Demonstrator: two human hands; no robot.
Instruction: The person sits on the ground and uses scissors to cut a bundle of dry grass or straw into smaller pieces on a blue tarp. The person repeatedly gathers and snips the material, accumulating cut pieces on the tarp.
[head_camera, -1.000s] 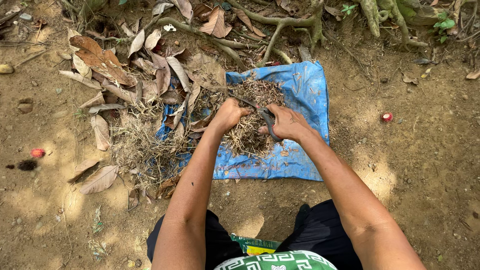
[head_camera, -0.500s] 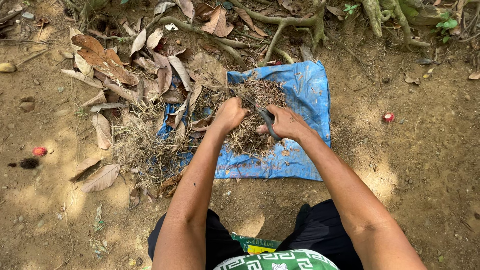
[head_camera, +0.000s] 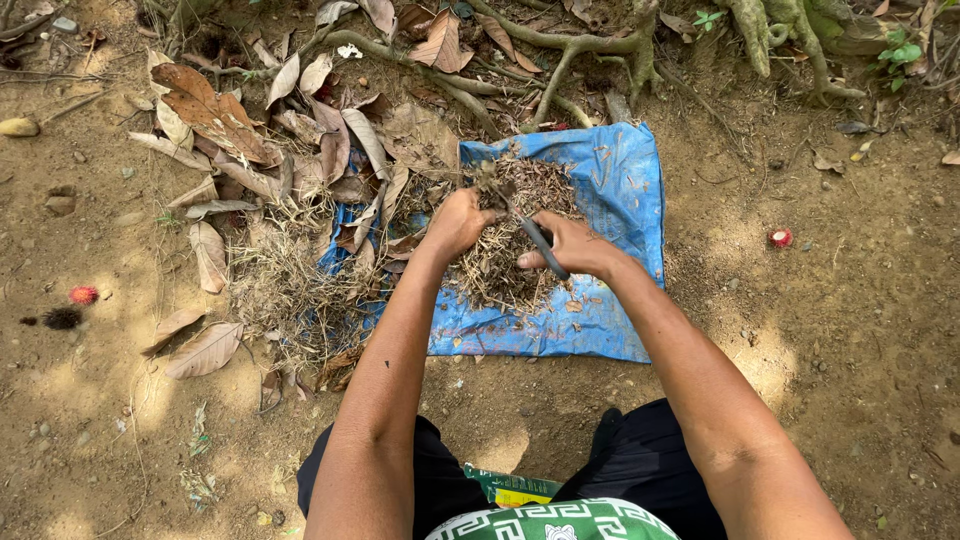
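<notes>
A blue plastic sheet (head_camera: 610, 200) lies on the dirt with a heap of dry grass and twigs (head_camera: 505, 255) on it. My left hand (head_camera: 458, 222) presses into the left side of that heap, fingers curled into the debris. My right hand (head_camera: 575, 245) is closed around the dark handle of a small tool (head_camera: 545, 250), whose blade end points up into the heap and is partly buried. Both hands meet over the middle of the sheet.
Dry brown leaves (head_camera: 210, 110) and straw (head_camera: 285, 290) cover the ground to the left of the sheet. Tree roots (head_camera: 580, 45) run along the top. Small red fruits lie at the left (head_camera: 83, 295) and right (head_camera: 780, 237). Bare dirt surrounds everything.
Both hands have stayed on the heap, shifting only slightly. The debris pile looks much the same.
</notes>
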